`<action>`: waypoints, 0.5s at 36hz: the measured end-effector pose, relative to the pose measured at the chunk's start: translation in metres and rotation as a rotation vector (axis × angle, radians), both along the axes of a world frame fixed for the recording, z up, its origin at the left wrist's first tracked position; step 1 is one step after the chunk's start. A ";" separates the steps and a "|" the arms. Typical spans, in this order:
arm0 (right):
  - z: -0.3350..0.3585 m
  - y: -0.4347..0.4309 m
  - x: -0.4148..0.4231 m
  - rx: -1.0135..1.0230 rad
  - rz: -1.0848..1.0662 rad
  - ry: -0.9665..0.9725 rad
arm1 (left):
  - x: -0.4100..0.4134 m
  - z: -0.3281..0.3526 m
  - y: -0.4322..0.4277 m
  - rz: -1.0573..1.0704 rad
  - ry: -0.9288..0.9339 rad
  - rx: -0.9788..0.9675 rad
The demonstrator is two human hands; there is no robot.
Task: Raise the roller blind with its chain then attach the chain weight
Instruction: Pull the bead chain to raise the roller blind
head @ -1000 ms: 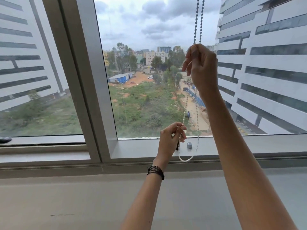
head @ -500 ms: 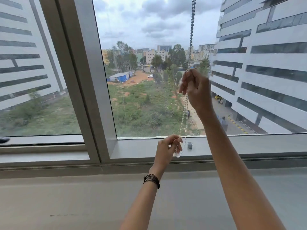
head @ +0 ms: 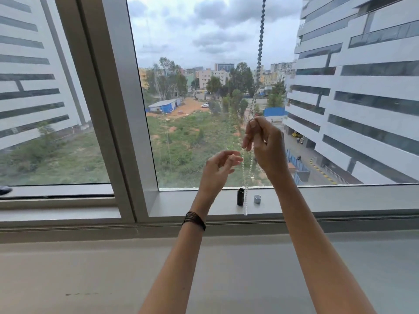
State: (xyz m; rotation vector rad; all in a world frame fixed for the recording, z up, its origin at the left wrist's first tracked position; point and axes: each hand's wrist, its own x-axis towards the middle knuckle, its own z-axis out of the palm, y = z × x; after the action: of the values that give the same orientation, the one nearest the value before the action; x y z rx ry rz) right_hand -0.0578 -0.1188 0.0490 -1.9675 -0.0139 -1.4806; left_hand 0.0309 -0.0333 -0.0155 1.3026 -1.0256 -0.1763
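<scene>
At the far left a grey metal window frame (head: 106, 109) runs up at a slant, dividing a side pane from the large middle pane, which looks out on grass, trees and pale banded office blocks. Below the glass a flat grey window sill (head: 340, 200) stretches across to the right, and nearer than that lies a broad pale ledge surface (head: 90, 279).

The left hand (head: 218, 171) is raised in front of the middle pane, a dark corded bracelet (head: 195, 219) round its wrist. Its fingers are loosely curled and released, the fingertips reaching right to the hanging strands; whether they touch the beads cannot be told.

Just right of that hand, a small black cylindrical chain weight (head: 240, 196) stands upright on the sill. The silvery beaded roller-blind chain (head: 260, 37) drops from the top edge, dark against the sky, passes through the right hand and continues below it as two pale strands that close in a loop hanging in front of the sill's near edge, just right of the black weight. A short grey cylindrical cap (head: 257, 199) sits on the sill just right of the loop, apart from the weight.

The right hand (head: 265, 148) is higher and right of the left one, its fingers pinched together, grasping the chain at the fingertips.
</scene>
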 end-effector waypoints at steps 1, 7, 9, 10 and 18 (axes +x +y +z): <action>0.000 0.000 -0.001 -0.004 0.002 -0.003 | -0.003 0.016 0.001 -0.003 0.005 -0.054; -0.001 0.002 -0.001 0.001 -0.005 0.001 | -0.026 0.095 -0.002 -0.076 -0.035 -0.290; 0.000 0.002 0.000 0.014 -0.002 0.008 | -0.030 0.112 -0.005 -0.087 -0.072 -0.320; 0.000 0.002 0.000 0.017 -0.004 0.012 | -0.032 0.118 -0.007 -0.072 -0.094 -0.325; 0.000 0.008 -0.001 -0.005 -0.012 0.002 | -0.030 0.124 -0.015 0.061 -0.225 -0.345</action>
State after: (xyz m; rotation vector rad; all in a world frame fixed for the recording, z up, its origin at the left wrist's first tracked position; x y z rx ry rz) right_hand -0.0587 -0.1105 0.0488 -1.9763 -0.0050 -1.4872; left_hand 0.0007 -0.0485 0.1085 1.0514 -1.1470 0.1923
